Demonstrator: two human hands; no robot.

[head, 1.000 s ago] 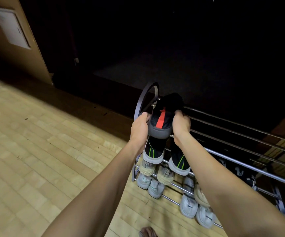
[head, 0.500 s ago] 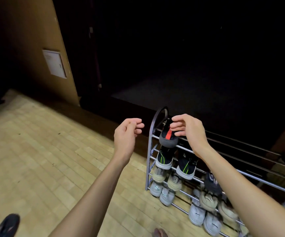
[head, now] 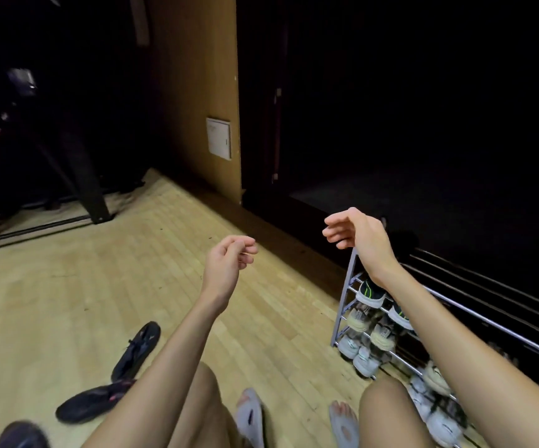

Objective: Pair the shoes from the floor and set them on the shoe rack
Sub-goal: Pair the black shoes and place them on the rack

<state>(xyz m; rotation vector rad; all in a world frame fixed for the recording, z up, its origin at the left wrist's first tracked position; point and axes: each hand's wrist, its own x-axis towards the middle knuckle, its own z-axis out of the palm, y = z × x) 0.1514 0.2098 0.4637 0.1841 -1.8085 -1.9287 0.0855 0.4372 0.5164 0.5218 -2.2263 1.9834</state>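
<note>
Hanging mid-frame w/ nothing held: left hand and right hand, both w/ fingers loosely curled. Right hand is above the left end of the metal shoe rack at lower right. On the rack, approx. 2 black shoes w/ green stripes on an upper bar, pale sneakers on the tiers below; exact count unclear, arm covers some. On the wood floor, lower left: 2 black shoes lying near each other, toes apart, plus part of a 3rd dark shoe at bottom-left edge. Person's 2 feet in grey sandals at bottom centre.
</note>
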